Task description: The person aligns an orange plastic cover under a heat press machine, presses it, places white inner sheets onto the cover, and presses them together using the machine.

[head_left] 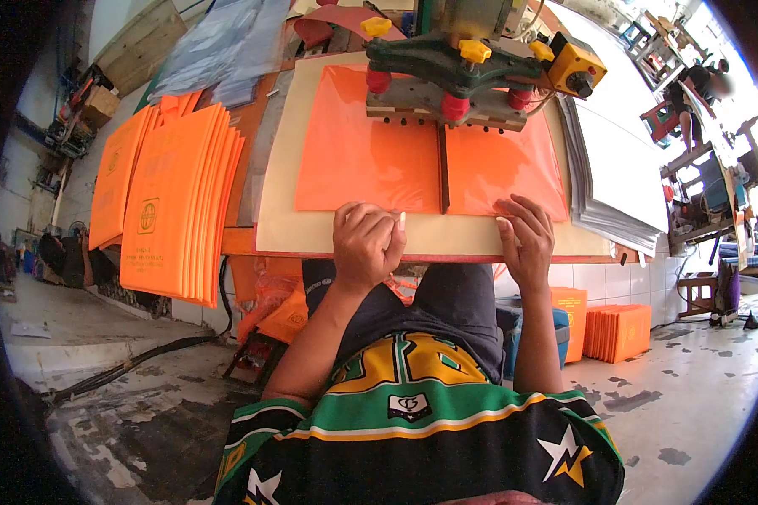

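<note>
An orange plastic-covered sheet (366, 151) lies open on a cream board (282, 227) under a green press head (455, 71). A dark bar (444, 172) runs down its middle. At the sheet's lower left edge is my left hand (367, 244), its fingers curled; whatever they may hold is hidden. My right hand (528, 240) is at the lower right edge, thumb and fingers bent towards the sheet's corner with a gap between them. Both hands are in front of the press, apart from each other.
Orange printed folders (173, 202) overhang the bench at left. Clear plastic sheets (236, 50) lie behind them. A stack of white sheets (619, 160) stands at right. More orange folders (619, 331) are on the floor at right. Another person (695, 93) is at far right.
</note>
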`<state>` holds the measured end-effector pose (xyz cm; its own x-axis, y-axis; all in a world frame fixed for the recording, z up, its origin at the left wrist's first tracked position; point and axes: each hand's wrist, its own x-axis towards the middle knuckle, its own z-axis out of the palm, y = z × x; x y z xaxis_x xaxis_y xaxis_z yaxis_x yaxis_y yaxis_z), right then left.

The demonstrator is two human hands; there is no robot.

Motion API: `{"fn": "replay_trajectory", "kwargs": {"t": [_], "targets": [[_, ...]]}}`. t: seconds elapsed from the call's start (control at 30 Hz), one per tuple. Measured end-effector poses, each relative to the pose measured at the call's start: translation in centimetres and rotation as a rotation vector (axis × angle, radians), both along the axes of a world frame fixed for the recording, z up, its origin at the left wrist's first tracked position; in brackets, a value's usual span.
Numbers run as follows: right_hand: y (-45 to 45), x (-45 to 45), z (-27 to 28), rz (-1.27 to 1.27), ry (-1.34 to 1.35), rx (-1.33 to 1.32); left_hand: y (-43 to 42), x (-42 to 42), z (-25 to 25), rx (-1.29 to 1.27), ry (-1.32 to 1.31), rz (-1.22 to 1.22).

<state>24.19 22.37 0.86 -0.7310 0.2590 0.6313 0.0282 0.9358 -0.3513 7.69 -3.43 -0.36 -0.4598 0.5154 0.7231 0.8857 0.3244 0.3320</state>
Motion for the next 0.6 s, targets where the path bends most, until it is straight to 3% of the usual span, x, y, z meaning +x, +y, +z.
{"fn": "replay_trajectory", "kwargs": {"t": [0.6], "targets": [[-0.18,-0.35,0.08,-0.013,-0.008,-0.027,0.24,0.15,0.31,-0.088,-0.021,-0.008]]}}
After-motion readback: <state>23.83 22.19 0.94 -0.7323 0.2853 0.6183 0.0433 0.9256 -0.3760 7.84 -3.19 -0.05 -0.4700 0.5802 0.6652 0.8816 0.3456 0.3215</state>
